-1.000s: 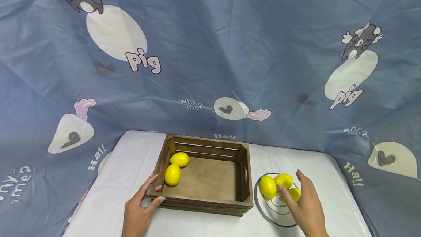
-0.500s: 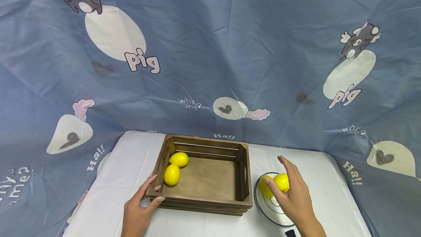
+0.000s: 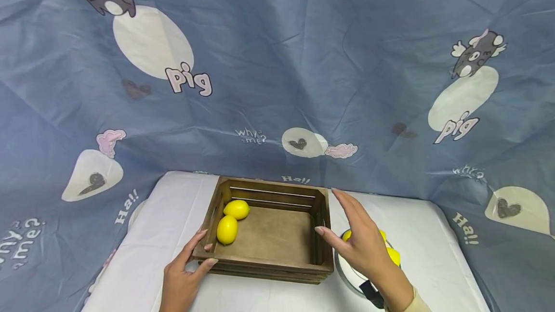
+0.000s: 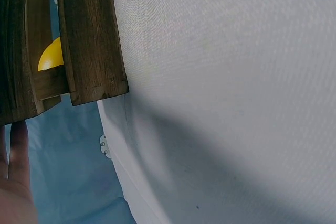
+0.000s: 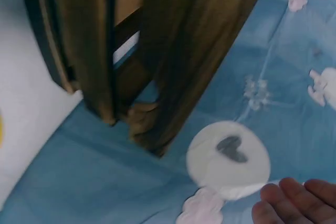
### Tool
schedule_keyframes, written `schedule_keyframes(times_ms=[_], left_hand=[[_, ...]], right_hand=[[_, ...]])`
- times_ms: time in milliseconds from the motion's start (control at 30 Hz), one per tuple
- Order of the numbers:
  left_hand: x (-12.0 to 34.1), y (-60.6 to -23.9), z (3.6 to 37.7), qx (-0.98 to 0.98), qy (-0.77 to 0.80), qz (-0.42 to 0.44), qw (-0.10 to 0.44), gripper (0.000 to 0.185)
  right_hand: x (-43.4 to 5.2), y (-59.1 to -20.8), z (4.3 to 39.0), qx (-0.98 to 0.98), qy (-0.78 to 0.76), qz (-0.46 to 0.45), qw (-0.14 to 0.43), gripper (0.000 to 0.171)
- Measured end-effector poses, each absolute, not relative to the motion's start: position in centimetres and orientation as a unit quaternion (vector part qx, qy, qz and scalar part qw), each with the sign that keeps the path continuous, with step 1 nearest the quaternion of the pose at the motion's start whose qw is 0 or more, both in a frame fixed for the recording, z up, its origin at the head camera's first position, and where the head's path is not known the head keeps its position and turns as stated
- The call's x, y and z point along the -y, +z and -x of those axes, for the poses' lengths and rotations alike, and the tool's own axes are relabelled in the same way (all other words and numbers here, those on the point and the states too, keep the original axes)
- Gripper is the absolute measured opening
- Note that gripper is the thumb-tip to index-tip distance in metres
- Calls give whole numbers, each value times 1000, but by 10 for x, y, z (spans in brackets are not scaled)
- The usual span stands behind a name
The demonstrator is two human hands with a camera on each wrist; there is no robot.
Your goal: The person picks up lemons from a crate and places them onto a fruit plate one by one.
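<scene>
A brown wooden crate [image 3: 264, 266] stands mid-table on the white cloth [image 3: 151, 235]. Two yellow lemons [image 3: 236, 209] [image 3: 227, 229] lie in its left end. My left hand [image 3: 186, 268] grips the crate's front left corner, thumb along the left wall. My right hand [image 3: 355, 242] hovers with straight fingers beside the crate's right wall, above a white plate [image 3: 347, 273]. Lemons [image 3: 393, 255] on the plate show partly behind it. The left wrist view shows a crate corner [image 4: 89, 35] with a lemon [image 4: 51, 56] between the slats. In the right wrist view, bare fingertips [image 5: 299, 200] show near the crate [image 5: 173, 51].
A blue cartoon-print cloth [image 3: 277, 85] hangs behind the table and drapes round its sides. White tabletop [image 4: 236, 77] lies bare to the left of the crate and along the front edge. A dark strap [image 3: 370, 292] sits on the right wrist.
My right hand has lifted off the plate's lemons and moved left and back to the crate's right wall. The left hand and the crate have stayed put.
</scene>
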State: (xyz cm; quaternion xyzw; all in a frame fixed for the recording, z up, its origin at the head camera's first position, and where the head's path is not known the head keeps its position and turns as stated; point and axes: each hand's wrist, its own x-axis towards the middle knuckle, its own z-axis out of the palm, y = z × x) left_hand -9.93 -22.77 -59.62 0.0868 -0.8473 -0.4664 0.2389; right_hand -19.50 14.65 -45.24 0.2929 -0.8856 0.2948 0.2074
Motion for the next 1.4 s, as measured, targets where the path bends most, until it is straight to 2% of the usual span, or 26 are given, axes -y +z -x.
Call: schedule_keyframes(times_ms=[233, 567, 1033, 1200, 1400], left_hand=[[228, -594, 100, 848, -464, -89, 239, 77], [227, -596, 99, 847, -465, -88, 242, 76], [229, -596, 100, 848, -463, -79, 246, 76], [228, -596, 99, 844, -470, -75, 247, 76], [230, -598, 99, 840, -474, -65, 255, 77]], right_hand=[[-120, -440, 203, 865, 311, -348, 183, 85], [-90, -435, 211, 846, 279, -415, 183, 85], [-61, -425, 214, 852, 263, -423, 162, 85], [-50, -422, 218, 862, 252, -419, 134, 84], [-36, -427, 225, 868, 218, -439, 74, 78]])
